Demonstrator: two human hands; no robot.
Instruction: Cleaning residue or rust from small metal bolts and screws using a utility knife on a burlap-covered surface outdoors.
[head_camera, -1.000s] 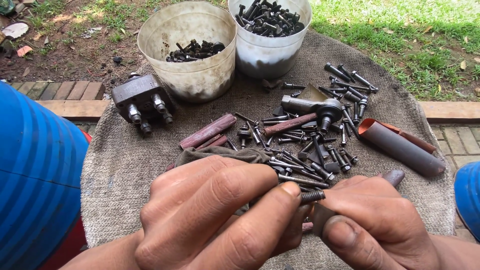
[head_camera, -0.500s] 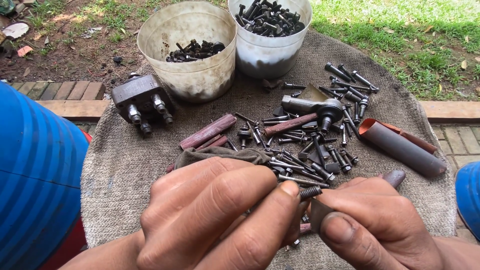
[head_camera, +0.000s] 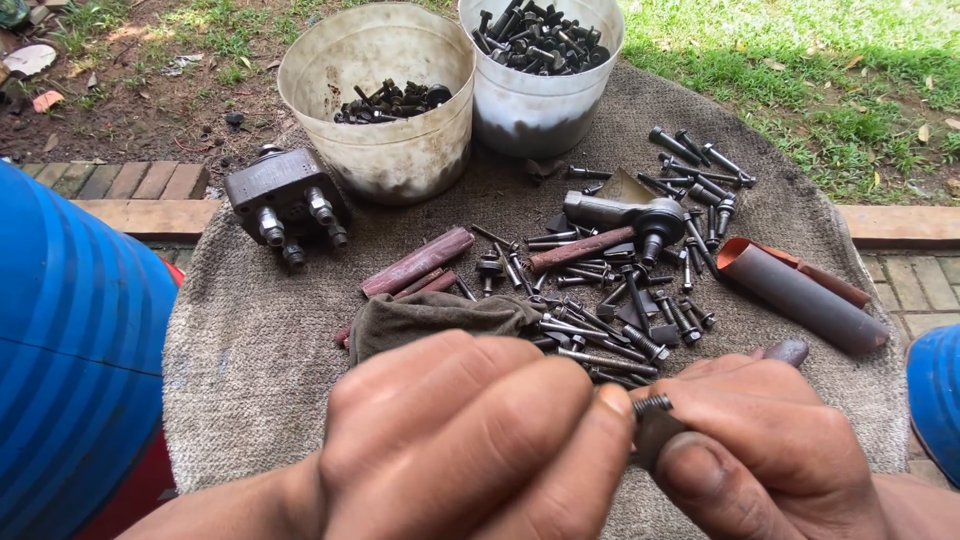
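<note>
My left hand (head_camera: 470, 440) pinches a dark threaded bolt (head_camera: 652, 404); only its threaded tip pokes out past the thumb. My right hand (head_camera: 770, 450) holds a small grey scrap of abrasive paper (head_camera: 655, 440) pressed under the thumb, touching the bolt's thread from below. Both hands hover low over the grey burlap mat (head_camera: 260, 330), in front of a pile of loose bolts and screws (head_camera: 610, 310). A crumpled brown rag (head_camera: 440, 315) lies just behind my left hand.
Two white buckets hold dark bolts, one at centre back (head_camera: 380, 95) and one to its right (head_camera: 540, 70). A grey metal block with studs (head_camera: 285, 205) sits left. A roll of reddish sandpaper (head_camera: 800, 290), rusty rods (head_camera: 420, 262) and a tie-rod end (head_camera: 630, 215) lie on the mat. Blue sleeves flank both sides.
Both hands have shifted slightly right and down. Less of the bolt's thread shows now, and the paper scrap has closed up against it.
</note>
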